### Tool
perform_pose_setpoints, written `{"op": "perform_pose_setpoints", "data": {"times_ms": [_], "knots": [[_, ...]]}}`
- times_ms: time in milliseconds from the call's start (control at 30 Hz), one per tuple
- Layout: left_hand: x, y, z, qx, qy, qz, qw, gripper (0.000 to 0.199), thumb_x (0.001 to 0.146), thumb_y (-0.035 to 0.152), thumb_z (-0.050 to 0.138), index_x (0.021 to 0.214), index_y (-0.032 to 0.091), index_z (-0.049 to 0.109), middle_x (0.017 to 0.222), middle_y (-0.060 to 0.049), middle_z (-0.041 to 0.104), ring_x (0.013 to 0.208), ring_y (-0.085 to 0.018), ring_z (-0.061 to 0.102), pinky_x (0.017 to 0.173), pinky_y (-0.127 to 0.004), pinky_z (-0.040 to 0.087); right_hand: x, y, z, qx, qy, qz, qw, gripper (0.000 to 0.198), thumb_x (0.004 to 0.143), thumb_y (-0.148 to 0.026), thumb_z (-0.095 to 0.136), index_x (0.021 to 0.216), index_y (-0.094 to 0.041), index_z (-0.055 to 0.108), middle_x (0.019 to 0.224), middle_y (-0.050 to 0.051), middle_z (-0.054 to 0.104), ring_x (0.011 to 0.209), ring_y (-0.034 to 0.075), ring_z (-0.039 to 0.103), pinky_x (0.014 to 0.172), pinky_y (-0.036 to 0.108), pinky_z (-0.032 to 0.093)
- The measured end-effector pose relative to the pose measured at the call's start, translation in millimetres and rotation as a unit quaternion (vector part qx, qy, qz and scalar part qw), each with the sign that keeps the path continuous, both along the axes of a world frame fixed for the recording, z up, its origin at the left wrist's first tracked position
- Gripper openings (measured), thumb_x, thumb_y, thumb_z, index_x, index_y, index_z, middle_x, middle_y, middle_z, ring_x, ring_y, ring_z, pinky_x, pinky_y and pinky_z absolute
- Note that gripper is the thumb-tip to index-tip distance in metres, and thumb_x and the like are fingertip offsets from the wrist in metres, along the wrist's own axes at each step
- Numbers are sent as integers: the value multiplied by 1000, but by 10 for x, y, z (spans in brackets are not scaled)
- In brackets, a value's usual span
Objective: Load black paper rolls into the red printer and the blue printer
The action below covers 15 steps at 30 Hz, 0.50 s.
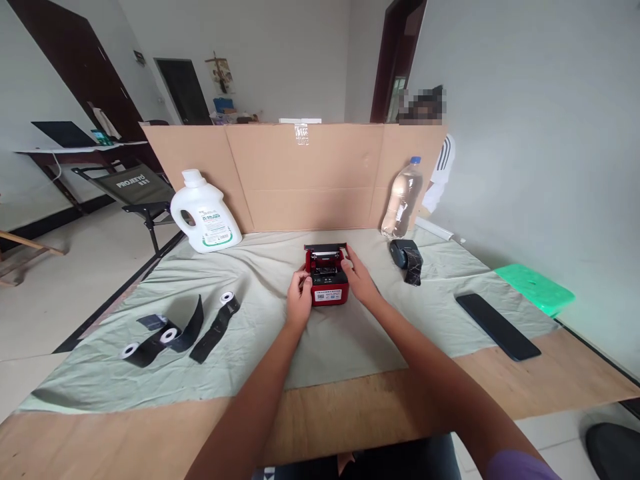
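A small red-and-black label printer [329,293] sits on the green cloth in front of me, its top lid raised and its inside showing. My left hand [299,297] grips its left side, thumb near the top front edge. Along the right side lies my right hand [359,277], its fingers reaching back towards the raised lid. To the left are several black rolls with white cores: one roll [227,298] has a strip unrolled towards me, and a cluster of rolls [170,336] lies beside it with loose strips.
A white jug [205,217] and a clear bottle [403,200] stand before a cardboard screen [305,167]. At right are a dark device [399,253] with a black strip, a black phone-like slab [495,325] and a green plastic item [535,288]. A person is partly visible behind the screen.
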<state>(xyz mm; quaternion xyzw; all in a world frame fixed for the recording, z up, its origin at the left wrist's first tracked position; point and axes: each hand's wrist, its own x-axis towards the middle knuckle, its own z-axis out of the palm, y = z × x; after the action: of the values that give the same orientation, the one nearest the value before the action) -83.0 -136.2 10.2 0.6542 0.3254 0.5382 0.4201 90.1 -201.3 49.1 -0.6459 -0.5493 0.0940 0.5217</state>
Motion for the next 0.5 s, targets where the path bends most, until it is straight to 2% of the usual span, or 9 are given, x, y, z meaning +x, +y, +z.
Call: {"op": "perform_pose_setpoints", "data": {"times_ms": [67,133,233,300,367,433,500], "knots": [[2,5,-1,-2,-15,-9,1000,15,95,33,46,96,22,56,124,-7,65,115,-20,61,100,-33,47,100,99,122,-7,-3,3,1000,57,101,-52,35,149,-23,47,149,8,54,138,23,49,118,42,36],[4,12,-7,-8,-22,-16,1000,14,95,32,47,96,22,57,127,-7,65,119,-20,60,101,-33,47,192,217,255,-31,-36,14,999,48,101,-46,38,134,-22,62,135,7,66,129,23,58,113,40,41],[6,23,-24,-15,-25,-19,999,13,95,31,48,97,22,58,129,-7,64,119,-20,61,102,-34,48,269,433,465,-106,-117,51,986,33,97,-32,47,109,-20,75,105,7,78,106,23,69,100,37,49],[3,29,-35,-14,-28,-19,999,12,95,30,50,99,23,59,130,-7,64,119,-21,61,102,-35,48,263,595,587,-167,-179,84,966,28,92,-22,52,103,-19,77,97,6,79,96,22,71,93,33,52],[-2,33,-42,-10,-32,-21,999,11,95,29,51,100,23,59,130,-6,64,118,-21,61,101,-35,49,214,745,666,-235,-258,131,928,28,88,-17,54,103,-20,78,99,6,79,93,22,71,88,31,52],[-12,34,-41,-11,-29,-23,999,12,95,29,52,102,23,60,134,-6,63,115,-20,63,99,-35,51,140,863,693,-300,-348,173,871,27,86,-16,58,102,-23,79,102,6,78,98,25,70,88,32,51],[-25,32,-35,-11,-19,-22,1000,13,96,31,53,104,24,60,137,-6,61,113,-19,64,100,-35,51,75,947,680,-351,-414,185,819,26,84,-20,61,103,-26,79,105,6,77,105,29,66,88,35,50]]}}
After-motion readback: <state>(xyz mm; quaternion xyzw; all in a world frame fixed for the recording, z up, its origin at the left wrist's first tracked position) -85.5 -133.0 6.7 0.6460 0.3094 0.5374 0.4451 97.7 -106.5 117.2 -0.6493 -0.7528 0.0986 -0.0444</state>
